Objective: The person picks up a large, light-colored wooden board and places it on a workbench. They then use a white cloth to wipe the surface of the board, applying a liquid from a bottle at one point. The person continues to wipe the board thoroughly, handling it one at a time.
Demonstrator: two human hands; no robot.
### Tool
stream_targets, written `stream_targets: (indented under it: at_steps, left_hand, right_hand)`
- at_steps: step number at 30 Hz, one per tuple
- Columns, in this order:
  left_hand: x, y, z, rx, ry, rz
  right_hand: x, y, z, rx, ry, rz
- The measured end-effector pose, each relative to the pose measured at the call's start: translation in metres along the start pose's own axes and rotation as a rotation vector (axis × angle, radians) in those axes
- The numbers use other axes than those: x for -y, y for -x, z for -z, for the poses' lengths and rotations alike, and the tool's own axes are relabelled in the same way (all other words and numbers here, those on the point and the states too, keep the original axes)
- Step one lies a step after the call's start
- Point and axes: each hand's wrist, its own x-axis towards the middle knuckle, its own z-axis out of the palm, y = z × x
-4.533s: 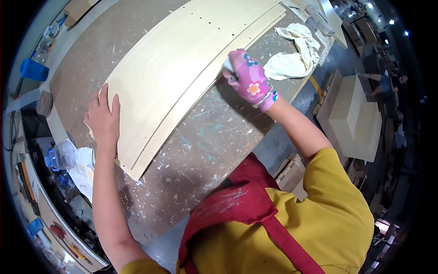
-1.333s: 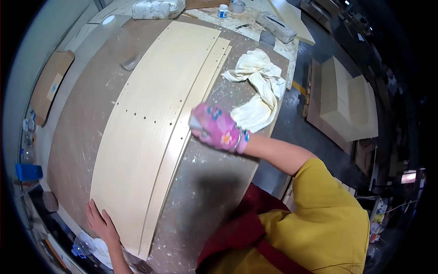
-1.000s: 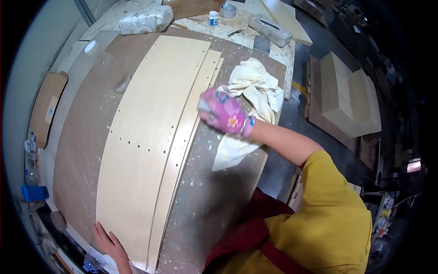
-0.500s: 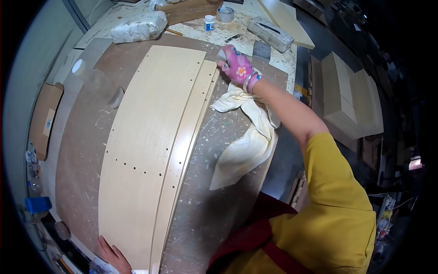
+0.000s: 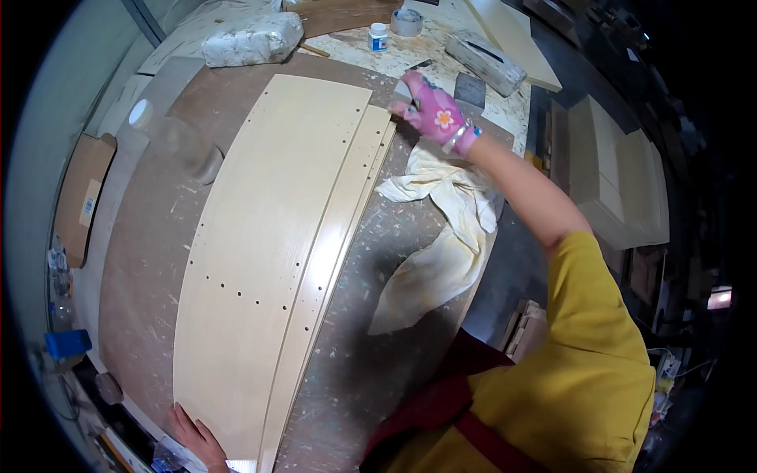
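Two pale wooden panels lie overlapped lengthwise on the table, both drilled with small dark holes. The upper panel (image 5: 260, 205) is wide with a curved left edge; the lower panel (image 5: 322, 264) shows as a strip along its right side. My left hand (image 5: 197, 437), bare, rests with fingers stretched out at the upper panel's near left edge. At the far right end of the lower panel is my right hand (image 5: 438, 118), in a pink flowered glove. Its fingers are closed on a small pale block (image 5: 401, 91), partly hidden by the glove. A crumpled cream cloth (image 5: 441, 213) lies below my right wrist.
A clear bottle with a white cap (image 5: 177, 146) lies left of the panels. Beyond them are a wrapped white bundle (image 5: 252, 39), a small white jar (image 5: 378, 37), a tape roll (image 5: 407, 23), a grey block (image 5: 470, 91) and a tissue pack (image 5: 485, 63). Panels (image 5: 619, 173) are stacked at right.
The whole view has shifted slightly, so the table and panels appear farther right. My right hand has moved a little to the right with the pale block; my left hand stays in place.
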Motion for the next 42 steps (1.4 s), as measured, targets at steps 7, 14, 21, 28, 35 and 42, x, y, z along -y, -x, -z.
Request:
stream_targets:
  at_steps: [7,14,21,28,35,42]
  left_hand:
    - [-0.002,-0.001,0.002,0.031,-0.007,0.040]
    - [0.003,0.001,-0.001,0.030,-0.047,0.028]
    - [0.002,0.000,0.001,0.022,-0.012,0.026]
    - [0.002,0.002,-0.002,-0.029,0.000,-0.028]
    - [-0.002,0.001,-0.002,-0.117,0.040,-0.044]
    - [-0.017,0.005,0.001,-0.170,-0.324,0.046]
  right_hand:
    - [0.011,0.000,0.002,0.020,0.097,0.077]
    - [0.018,-0.006,0.013,0.072,0.076,-0.091]
    - [-0.007,-0.008,0.005,0.090,0.157,-0.163]
    - [0.019,0.047,0.013,-0.157,-0.566,-0.097]
    - [0.108,0.136,0.010,0.099,-1.015,-0.445]
    - [0.248,0.214,0.005,0.579,-1.210,-0.356]
